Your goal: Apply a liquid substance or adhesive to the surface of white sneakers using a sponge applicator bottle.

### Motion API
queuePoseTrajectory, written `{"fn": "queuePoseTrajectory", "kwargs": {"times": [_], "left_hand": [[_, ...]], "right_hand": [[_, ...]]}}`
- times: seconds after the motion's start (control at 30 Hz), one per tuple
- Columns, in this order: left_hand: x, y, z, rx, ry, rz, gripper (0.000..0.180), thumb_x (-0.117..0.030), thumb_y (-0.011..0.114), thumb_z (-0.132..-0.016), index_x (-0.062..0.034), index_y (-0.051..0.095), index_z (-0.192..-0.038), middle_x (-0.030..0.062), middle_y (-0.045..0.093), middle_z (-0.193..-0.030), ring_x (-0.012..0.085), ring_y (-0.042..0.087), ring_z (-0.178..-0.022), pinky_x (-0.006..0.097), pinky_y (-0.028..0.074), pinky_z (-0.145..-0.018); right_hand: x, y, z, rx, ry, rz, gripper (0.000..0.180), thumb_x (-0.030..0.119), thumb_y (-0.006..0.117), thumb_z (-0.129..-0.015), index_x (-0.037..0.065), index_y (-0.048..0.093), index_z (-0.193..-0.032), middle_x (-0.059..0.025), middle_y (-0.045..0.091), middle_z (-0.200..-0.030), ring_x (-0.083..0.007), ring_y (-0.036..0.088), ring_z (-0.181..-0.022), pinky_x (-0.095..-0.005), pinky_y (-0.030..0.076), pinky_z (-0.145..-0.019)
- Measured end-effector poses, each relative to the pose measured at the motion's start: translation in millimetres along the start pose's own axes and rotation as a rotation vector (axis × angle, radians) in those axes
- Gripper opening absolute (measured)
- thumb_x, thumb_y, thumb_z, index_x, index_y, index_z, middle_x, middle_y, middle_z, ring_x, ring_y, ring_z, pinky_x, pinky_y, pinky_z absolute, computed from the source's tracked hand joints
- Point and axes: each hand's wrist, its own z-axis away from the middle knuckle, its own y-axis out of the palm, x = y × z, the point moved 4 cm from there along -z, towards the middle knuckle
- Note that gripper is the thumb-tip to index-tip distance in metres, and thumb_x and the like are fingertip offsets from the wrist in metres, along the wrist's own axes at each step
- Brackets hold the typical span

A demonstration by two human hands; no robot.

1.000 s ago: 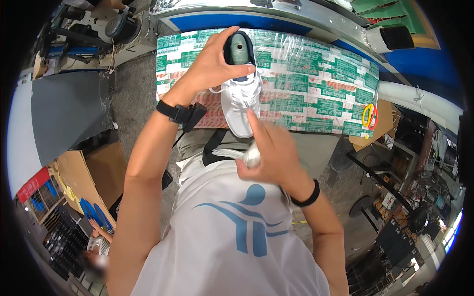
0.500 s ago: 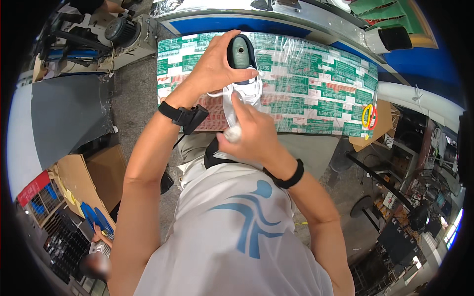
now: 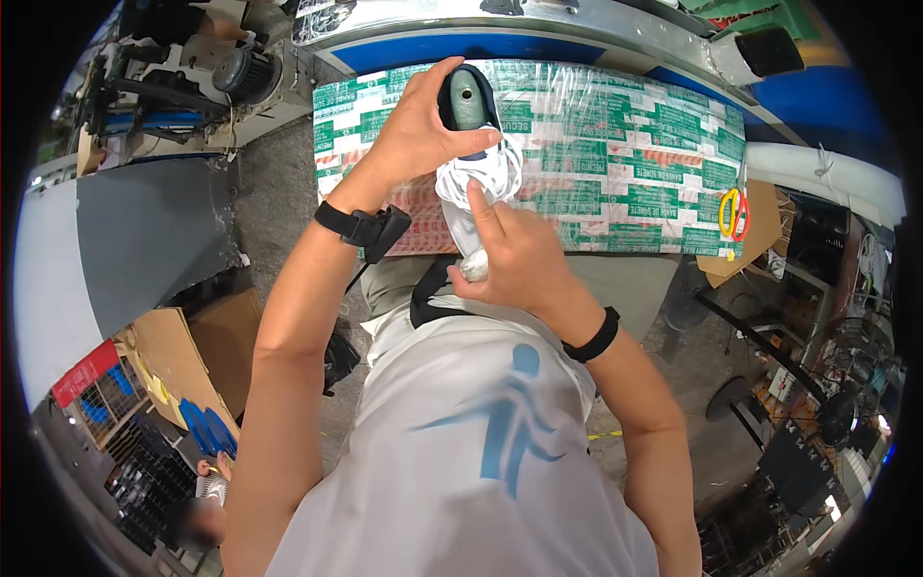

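On the table before me lies a lace-up shoe [image 3: 461, 223], its dark-lined opening pointing away from me. A green shoe last [image 3: 468, 101] with a round hole fills the opening. Loops of white shoelace [image 3: 493, 171] are bunched over the middle of the shoe. My left hand [image 3: 423, 123] is closed around the heel end, thumb across the tongue area. Near the toe end, my right hand [image 3: 524, 255] pinches a rounded white wad [image 3: 474, 264], perhaps cloth, with the index finger stretched toward the laces. My right fingers hide part of the toe.
The table [image 3: 625, 144] is covered in green-and-white printed film. Scissors [image 3: 735, 213] with yellow and red handles lie at its right edge, by a cardboard piece [image 3: 755, 231]. A metal-edged machine [image 3: 461, 34] runs along the far side. Another person [image 3: 204, 510] is at lower left.
The laces now lie in wider loops over the shoe. My right hand has shifted slightly right with the white wad. My left hand keeps its hold on the heel.
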Motion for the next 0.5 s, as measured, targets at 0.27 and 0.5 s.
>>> {"fn": "queuePoseTrajectory", "kwargs": {"times": [0.27,0.5], "left_hand": [[-3,0,3,0.025,-0.021,0.031,0.114,-0.045,0.103,-0.079,-0.0112,0.046,-0.172,0.0235,0.05,-0.165,0.04,0.05,-0.156,0.052,0.043,-0.13],[-3,2,5,-0.005,-0.001,0.057,0.114,-0.044,0.101,-0.08,-0.0116,0.044,-0.174,0.025,0.049,-0.167,0.0409,0.05,-0.155,0.054,0.042,-0.131]], "right_hand": [[9,-25,38,0.071,0.132,-0.232,0.088,0.03,0.092,-0.07,-0.003,0.068,-0.148,-0.0122,0.066,-0.091,-0.0326,0.067,-0.075,-0.0439,0.055,-0.066],[-7,-33,12,-0.019,0.092,-0.125,0.058,0.038,0.094,-0.072,0.009,0.08,-0.121,-0.0104,0.065,-0.095,-0.0318,0.069,-0.075,-0.0457,0.056,-0.065]]}}
